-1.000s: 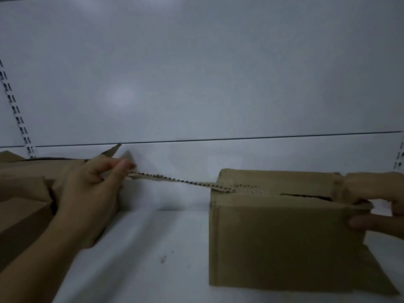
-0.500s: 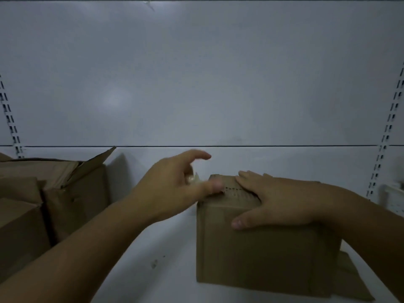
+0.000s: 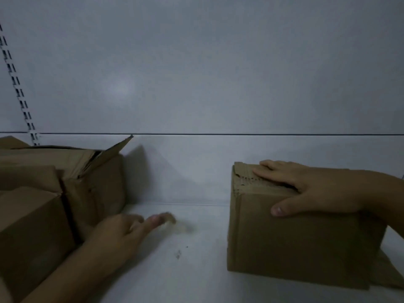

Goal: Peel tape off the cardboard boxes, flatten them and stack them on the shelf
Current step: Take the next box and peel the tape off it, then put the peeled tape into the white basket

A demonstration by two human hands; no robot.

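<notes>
On the white shelf (image 3: 207, 270), her right hand (image 3: 317, 191) presses flat, fingers apart, atop the cardboard box (image 3: 295, 243), while the blurred left hand (image 3: 122, 235), fingers loosely together, flicks a tape scrap (image 3: 175, 225) that may cling.

It is dim where I work, all grey and grainy. A faint glare spot sits on the back panel (image 3: 119, 89) at upper left of the frame. My left hand (image 3: 122, 235) is smeared with motion blur at lower left. The open box (image 3: 98, 182) throws a soft shadow rightward. Edges bow.
</notes>
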